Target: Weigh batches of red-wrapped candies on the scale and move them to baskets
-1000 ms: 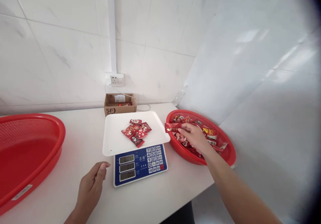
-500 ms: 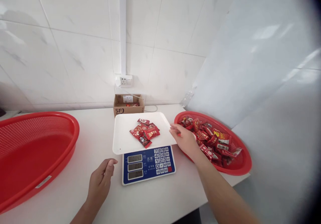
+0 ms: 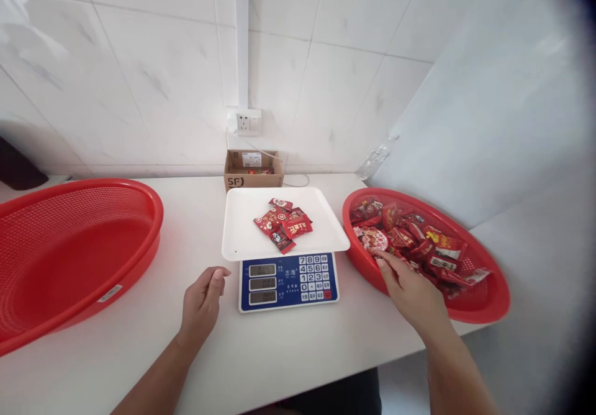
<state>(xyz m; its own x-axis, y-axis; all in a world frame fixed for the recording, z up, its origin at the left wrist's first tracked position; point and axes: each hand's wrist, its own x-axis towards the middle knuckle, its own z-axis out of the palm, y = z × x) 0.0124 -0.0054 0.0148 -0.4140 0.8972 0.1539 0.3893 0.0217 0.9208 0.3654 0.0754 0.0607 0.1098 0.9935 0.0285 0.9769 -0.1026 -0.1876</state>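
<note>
My right hand (image 3: 412, 291) reaches over the near rim of the right red basket (image 3: 484, 309), fingers stretched toward the red snack packets (image 3: 421, 241) inside. Its fingertips are by a packet with a round printed face (image 3: 371, 237); whether they touch it I cannot tell. My left hand (image 3: 202, 303) hovers left of the scale, fingers curled in and thumb against them, nothing visible in it. Between the hands stands a blue digital scale (image 3: 289, 283) with a white tray (image 3: 242, 229) on top. A small heap of red packets (image 3: 284, 224) lies mid-tray.
On the left stands a large red basket (image 3: 107, 235) with perforated sides. Behind the scale sits a cardboard box (image 3: 254, 181) with a few packets inside. A wall socket (image 3: 244, 122), a cable and a crumpled clear plastic piece (image 3: 374, 157) are along the wall.
My right hand has moved from the tray's right edge to the right basket. My left hand stays beside the scale. The view has tilted down a little; the packets on the tray lie as before.
</note>
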